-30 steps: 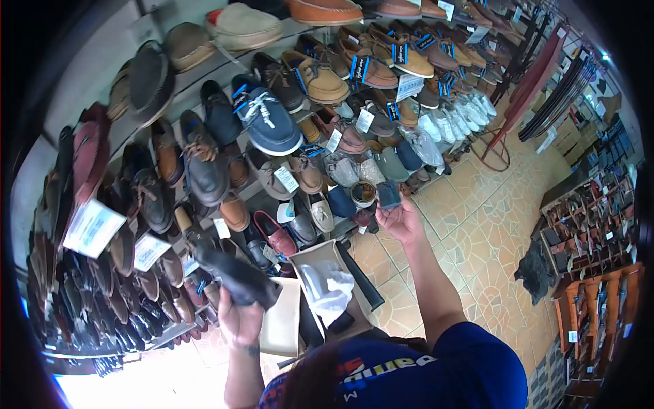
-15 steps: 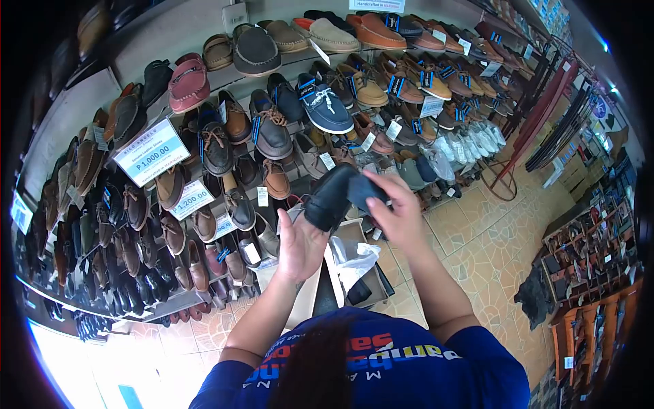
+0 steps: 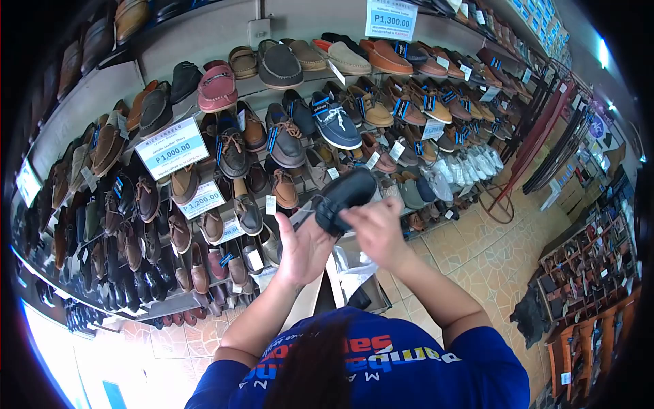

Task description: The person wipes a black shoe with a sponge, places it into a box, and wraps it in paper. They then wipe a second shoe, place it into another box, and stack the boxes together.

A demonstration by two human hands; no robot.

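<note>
A black leather shoe (image 3: 349,193) is held up in front of me, toe pointing away to the upper right. My left hand (image 3: 304,253) supports it from below at the near end, thumb stuck out to the side and the other fingers mostly hidden by the shoe. Over the near part of the shoe is my right hand (image 3: 379,230), fingers curled in and slightly blurred. Whatever they pinch is hidden. Below the hands, white wrapping (image 3: 355,276) lies in an open box (image 3: 377,294), partly covered by my right forearm.
Racks of loafers and boat shoes fill the wall ahead, including a navy boat shoe (image 3: 336,121). Price signs (image 3: 173,150) stand among them. Belts (image 3: 538,140) hang at the right, above the tiled floor (image 3: 470,273). A rack of small goods (image 3: 589,262) stands farther right.
My right hand has moved from the shoe's toe area down to its near part. The dark grey pad it held no longer shows. The view has tilted slightly upward.
</note>
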